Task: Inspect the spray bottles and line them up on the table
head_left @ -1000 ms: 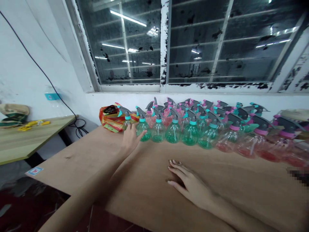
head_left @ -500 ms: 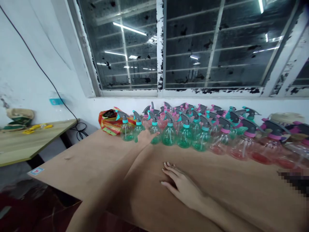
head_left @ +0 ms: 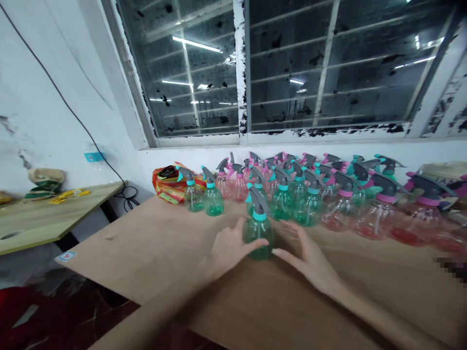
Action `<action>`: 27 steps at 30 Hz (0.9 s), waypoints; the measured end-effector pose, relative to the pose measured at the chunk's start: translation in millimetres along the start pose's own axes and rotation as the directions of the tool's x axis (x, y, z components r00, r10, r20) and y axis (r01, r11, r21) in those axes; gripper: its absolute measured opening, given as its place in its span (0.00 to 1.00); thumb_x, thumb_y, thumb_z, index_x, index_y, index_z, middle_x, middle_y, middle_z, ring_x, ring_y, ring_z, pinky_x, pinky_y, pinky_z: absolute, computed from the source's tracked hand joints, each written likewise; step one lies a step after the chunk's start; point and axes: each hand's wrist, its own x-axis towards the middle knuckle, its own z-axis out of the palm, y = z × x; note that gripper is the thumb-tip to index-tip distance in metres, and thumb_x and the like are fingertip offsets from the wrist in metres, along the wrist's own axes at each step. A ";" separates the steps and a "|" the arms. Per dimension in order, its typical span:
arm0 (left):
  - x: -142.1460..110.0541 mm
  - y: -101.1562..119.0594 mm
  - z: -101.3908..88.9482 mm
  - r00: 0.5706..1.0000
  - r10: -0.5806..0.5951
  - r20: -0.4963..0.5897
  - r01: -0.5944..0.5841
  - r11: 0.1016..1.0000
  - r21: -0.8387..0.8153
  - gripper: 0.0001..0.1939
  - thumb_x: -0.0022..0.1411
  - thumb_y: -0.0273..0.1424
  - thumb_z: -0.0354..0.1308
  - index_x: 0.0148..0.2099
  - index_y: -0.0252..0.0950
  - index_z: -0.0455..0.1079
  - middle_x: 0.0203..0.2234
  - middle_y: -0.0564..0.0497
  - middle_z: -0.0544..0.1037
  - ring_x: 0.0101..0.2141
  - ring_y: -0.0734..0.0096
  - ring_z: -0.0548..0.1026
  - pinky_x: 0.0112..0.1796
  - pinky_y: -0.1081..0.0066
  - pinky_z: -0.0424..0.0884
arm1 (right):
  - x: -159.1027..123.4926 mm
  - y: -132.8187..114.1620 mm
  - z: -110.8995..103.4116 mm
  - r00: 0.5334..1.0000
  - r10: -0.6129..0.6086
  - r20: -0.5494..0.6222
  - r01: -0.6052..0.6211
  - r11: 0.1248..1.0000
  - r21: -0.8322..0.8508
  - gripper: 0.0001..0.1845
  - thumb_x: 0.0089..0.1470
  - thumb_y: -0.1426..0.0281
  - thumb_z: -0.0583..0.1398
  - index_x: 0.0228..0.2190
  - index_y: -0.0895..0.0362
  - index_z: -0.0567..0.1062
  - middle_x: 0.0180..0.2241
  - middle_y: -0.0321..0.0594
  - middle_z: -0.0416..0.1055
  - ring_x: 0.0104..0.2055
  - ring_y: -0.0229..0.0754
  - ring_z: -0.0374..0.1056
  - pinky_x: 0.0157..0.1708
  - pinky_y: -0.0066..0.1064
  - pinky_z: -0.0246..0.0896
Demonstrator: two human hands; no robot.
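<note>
A green spray bottle [head_left: 260, 231] with a teal collar and grey trigger head stands out in front of the row, near the middle of the table. My left hand [head_left: 231, 245] is wrapped round its left side, thumb across the front. Close to its right side, my right hand [head_left: 310, 255] has fingers apart and thumb pointing at the bottle, holding nothing. Behind it are more green spray bottles [head_left: 282, 201] with teal collars. Further right stand clear-pink spray bottles [head_left: 372, 221] with pink collars. Two green bottles [head_left: 213, 200] are at the row's left end.
A red and yellow bag [head_left: 168, 187] lies at the back left of the brown table [head_left: 146, 243]. A second table [head_left: 83, 209] at left holds yellow items [head_left: 69, 195] and a cloth-like bundle [head_left: 45, 183]. A barred window [head_left: 292, 73] is behind. A black cable [head_left: 65, 102] hangs along the wall.
My left hand has taken a green spray bottle from the row and brought it forward and right. My right hand has risen from the tabletop to beside that bottle.
</note>
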 end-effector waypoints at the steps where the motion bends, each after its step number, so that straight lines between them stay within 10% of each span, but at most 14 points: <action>1: -5.1 10.2 2.5 0.999 0.023 0.035 -0.023 1.000 -0.010 0.41 0.51 0.65 0.45 0.50 0.34 0.64 0.26 0.45 0.76 0.30 0.51 0.77 0.30 0.63 0.69 | 4.2 -1.3 -7.8 1.000 0.001 -0.007 -0.001 1.000 0.031 0.37 0.49 0.55 0.60 0.56 0.52 0.55 0.59 0.49 0.57 0.60 0.55 0.55 0.57 0.54 0.51; 10: -8.9 91.0 32.6 0.957 0.247 0.152 -0.234 0.967 -0.097 0.47 0.47 0.66 0.46 0.54 0.29 0.60 0.28 0.42 0.77 0.30 0.47 0.77 0.30 0.59 0.70 | 18.6 -18.8 -50.6 0.991 0.007 -0.131 0.017 0.984 0.178 0.21 0.50 0.59 0.61 0.47 0.49 0.69 0.46 0.41 0.72 0.51 0.50 0.66 0.53 0.47 0.57; 18: 14.1 59.7 68.1 0.881 0.470 0.054 -0.453 0.871 -0.192 0.37 0.58 0.60 0.43 0.53 0.33 0.60 0.20 0.54 0.71 0.22 0.63 0.74 0.26 0.67 0.68 | 36.5 0.4 -66.1 0.982 -0.133 -0.136 0.149 0.982 0.115 0.19 0.51 0.69 0.58 0.46 0.48 0.71 0.44 0.38 0.73 0.48 0.46 0.69 0.50 0.41 0.61; 27: 28.4 47.4 81.6 0.902 0.413 -0.127 -0.417 0.909 -0.001 0.11 0.68 0.33 0.45 0.47 0.36 0.65 0.45 0.44 0.69 0.46 0.58 0.69 0.44 0.58 0.68 | 46.8 4.8 -76.8 0.998 0.025 0.060 -0.041 0.963 0.266 0.23 0.51 0.71 0.58 0.50 0.46 0.69 0.37 0.37 0.76 0.42 0.47 0.72 0.45 0.43 0.67</action>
